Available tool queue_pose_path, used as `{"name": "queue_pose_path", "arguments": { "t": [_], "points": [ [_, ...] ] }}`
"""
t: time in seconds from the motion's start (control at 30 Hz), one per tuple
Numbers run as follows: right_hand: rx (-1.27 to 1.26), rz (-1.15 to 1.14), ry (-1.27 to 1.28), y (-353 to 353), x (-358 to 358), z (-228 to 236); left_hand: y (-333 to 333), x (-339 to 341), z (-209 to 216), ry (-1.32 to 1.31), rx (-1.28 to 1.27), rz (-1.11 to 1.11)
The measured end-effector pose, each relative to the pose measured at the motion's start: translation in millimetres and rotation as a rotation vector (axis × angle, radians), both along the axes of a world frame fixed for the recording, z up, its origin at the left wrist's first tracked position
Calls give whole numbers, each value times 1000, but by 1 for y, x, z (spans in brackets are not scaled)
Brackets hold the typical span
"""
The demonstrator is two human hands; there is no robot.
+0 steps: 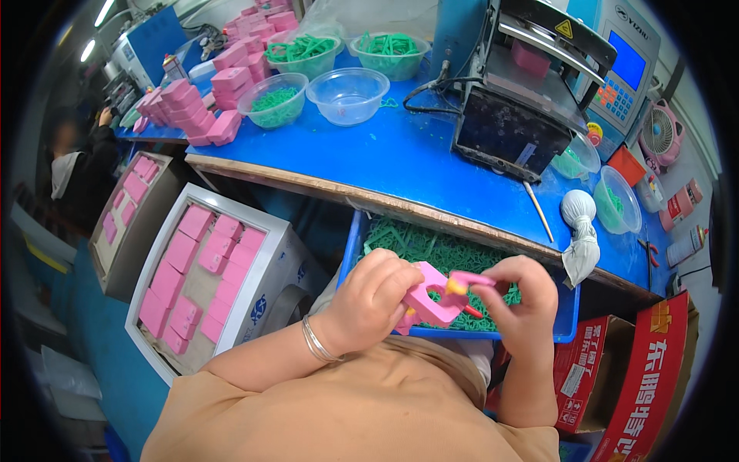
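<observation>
Pink block [436, 299], pierced by a rounded opening: one, held over the near part of the blue bin [569, 312], which serves as landmark for all places below. Left hand [375, 289], above the bin's near left part: fingers curled and grasping the block's side, apparently to steady it. Right hand [527, 289], above the bin's near right part: thumb and fingers pinching a thin pink piece [476, 279], the narrow hold probably chosen for fine control; whether this piece joins the block cannot be told. Small red tip [473, 311], just below the pinch over the bin: kind unclear. Green bits [431, 240], loose, many, inside the bin, which likely sits low and close so that small pieces fall into it. Desk [323, 158], blue-topped, beyond the bin: carries clear bowl [350, 112], past the bin's far edge, and black press [504, 127], beyond the bin to its right, both seemingly set back to leave room for the arms. White-framed carton [259, 219], left of the bin: pink blocks [166, 282] lie in rows on its face, probably so spaced for easy picking. Red carton [645, 389], right of the bin, upright
</observation>
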State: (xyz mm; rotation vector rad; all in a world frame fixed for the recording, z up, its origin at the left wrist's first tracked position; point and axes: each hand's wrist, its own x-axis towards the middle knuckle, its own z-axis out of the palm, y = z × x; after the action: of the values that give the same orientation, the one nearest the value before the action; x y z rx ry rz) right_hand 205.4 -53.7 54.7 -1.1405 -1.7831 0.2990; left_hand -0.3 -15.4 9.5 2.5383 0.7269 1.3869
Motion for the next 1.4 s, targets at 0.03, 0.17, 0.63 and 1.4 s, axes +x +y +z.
{"name": "queue_pose_path", "arguments": {
  "t": [0.03,0.17,0.63,1.4],
  "points": [
    [37,82,-27,-2,1,1,0,2,0,5,-2,-4],
    [96,67,-143,-6,1,-4,-1,4,4,43,14,-51],
    [162,36,-470,-7,-19,-3,-6,7,8,174,-376,-148],
    [-357,85,201,3,-19,-47,-10,10,4,-112,-1293,-504]
  ]
}}
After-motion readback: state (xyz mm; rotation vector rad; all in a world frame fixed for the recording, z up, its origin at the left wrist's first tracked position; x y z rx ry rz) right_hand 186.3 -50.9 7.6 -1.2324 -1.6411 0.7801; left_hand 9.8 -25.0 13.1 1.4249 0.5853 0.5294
